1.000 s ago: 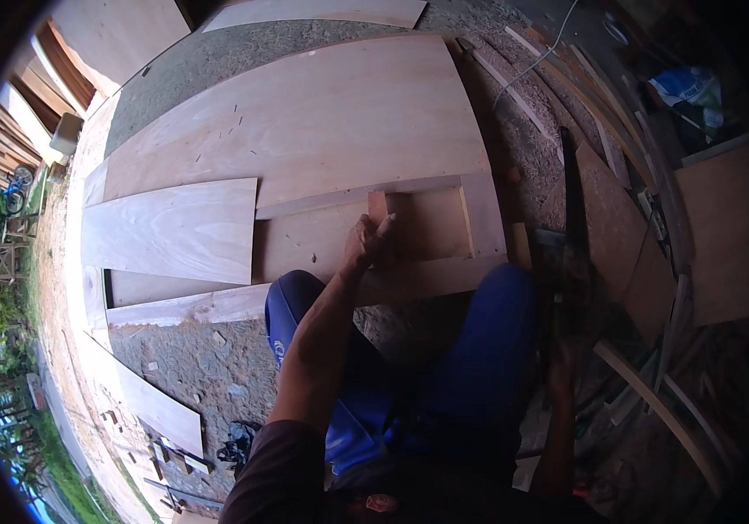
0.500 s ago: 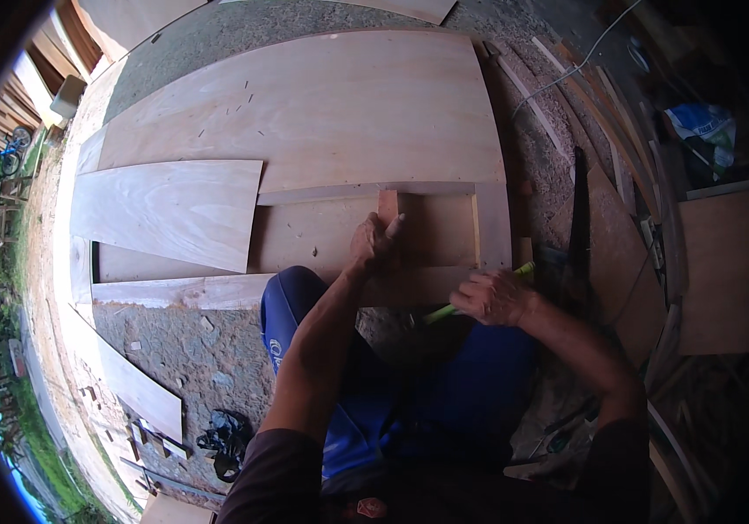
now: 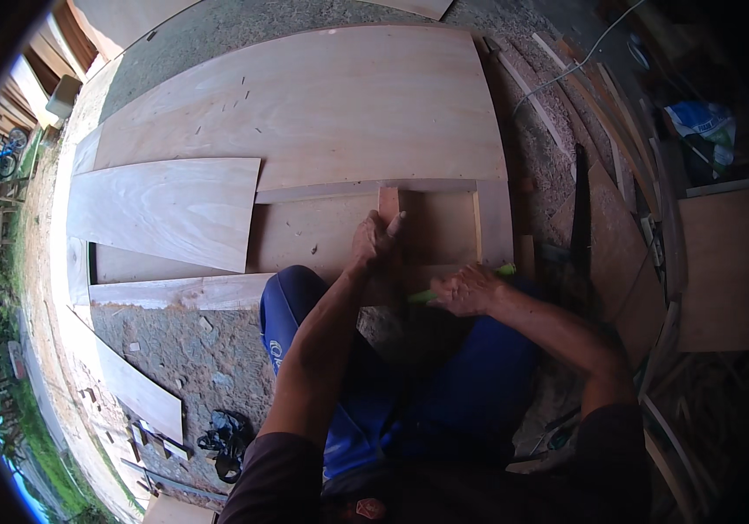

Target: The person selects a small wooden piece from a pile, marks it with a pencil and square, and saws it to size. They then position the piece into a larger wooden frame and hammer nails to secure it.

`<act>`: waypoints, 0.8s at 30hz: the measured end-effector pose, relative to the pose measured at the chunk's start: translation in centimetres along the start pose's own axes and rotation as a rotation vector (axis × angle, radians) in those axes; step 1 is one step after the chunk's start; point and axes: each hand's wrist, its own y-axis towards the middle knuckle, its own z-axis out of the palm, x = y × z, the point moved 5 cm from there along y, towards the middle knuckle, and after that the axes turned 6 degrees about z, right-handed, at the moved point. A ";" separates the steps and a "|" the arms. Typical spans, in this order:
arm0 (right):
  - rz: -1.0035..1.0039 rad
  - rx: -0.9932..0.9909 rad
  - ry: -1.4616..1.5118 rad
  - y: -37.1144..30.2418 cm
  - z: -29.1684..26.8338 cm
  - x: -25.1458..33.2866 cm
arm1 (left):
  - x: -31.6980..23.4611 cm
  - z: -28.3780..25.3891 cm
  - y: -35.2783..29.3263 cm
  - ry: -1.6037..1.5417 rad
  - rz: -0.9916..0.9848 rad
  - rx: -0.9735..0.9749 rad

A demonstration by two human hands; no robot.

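Note:
My left hand [image 3: 374,241] is closed round a short reddish wood piece [image 3: 388,200], its thumb lying along the top. That piece stands across the gap of a wooden frame [image 3: 495,223], between its far and near rails. My right hand [image 3: 470,290] grips a tool with a bright green handle [image 3: 424,297] near the frame's near rail, over my right knee. The handle shows at both sides of the fist; the tool's working end is too dark to make out.
A large plywood panel [image 3: 322,105] covers the frame's far part, with several nails on it. A smaller plywood sheet [image 3: 165,205] lies across the frame's left side. A handsaw [image 3: 580,210] and wood strips [image 3: 536,96] are at the right. A black plastic bag [image 3: 226,437] lies lower left.
My right hand has moved left and slightly up with the green-handled tool, closer to my left hand. The left hand stays on the wood piece.

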 end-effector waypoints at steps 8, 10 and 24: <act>-0.004 -0.159 0.012 0.2 -0.2 -1.2 | -0.7 0.0 -0.1 0.006 -0.032 0.033; -0.175 -0.035 -0.034 -0.8 -1.1 1.7 | -0.6 0.0 -0.2 0.016 -0.038 0.030; 0.093 -0.146 -0.011 0.1 -1.2 -1.4 | -1.3 0.0 0.0 -0.010 -0.030 0.026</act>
